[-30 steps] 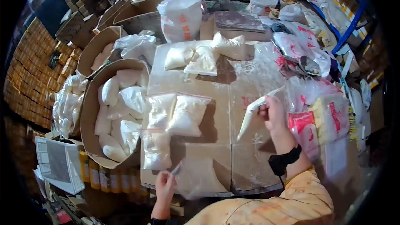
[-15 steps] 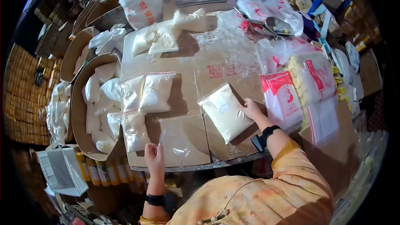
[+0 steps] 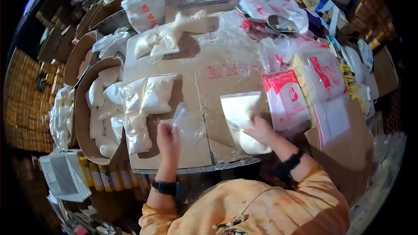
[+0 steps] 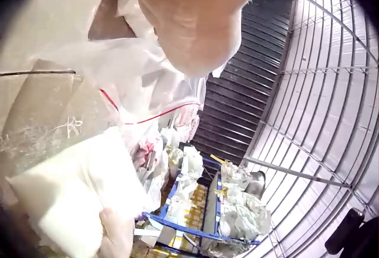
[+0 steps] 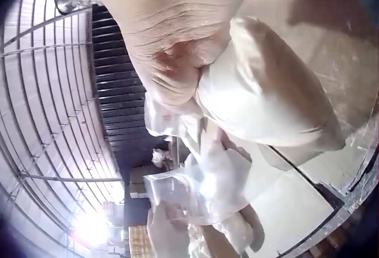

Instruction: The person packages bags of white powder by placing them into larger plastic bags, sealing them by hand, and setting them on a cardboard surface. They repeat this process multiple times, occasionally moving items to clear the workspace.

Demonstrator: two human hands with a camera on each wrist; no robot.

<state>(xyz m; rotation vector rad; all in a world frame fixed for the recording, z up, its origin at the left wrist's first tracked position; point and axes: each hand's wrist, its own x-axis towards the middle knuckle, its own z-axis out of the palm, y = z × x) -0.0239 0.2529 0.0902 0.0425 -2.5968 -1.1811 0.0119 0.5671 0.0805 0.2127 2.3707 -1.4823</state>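
Near the table's front edge in the head view, the right hand (image 3: pixel 261 131) grips the side of a clear bag of cream powder (image 3: pixel 244 117), which bulges below the fingers. To the left, the left hand (image 3: pixel 168 141) pinches an empty clear zip bag (image 3: pixel 190 124). A red zip line (image 4: pixel 163 116) crosses that bag in the left wrist view, beneath the hand (image 4: pixel 192 24). In the right wrist view the powder bag (image 5: pixel 266 86) hangs at the right hand (image 5: pixel 177 39), its fingertips hidden. Filled bags (image 3: pixel 157 93) lie left of the hands.
A cardboard box (image 3: pixel 82 117) of filled bags stands left of the table. Red-printed packs (image 3: pixel 287 98) and a stack of flat bags (image 3: pixel 332 119) lie at the right. A metal scoop (image 3: pixel 282 24), more filled bags (image 3: pixel 163 39) and a white sack (image 3: pixel 146 6) are farther back.
The powder bag first hung edge-on from the right hand, then showed its labelled face, and now is turned more upright near the front edge. The left hand has raised the empty bag above the cardboard.
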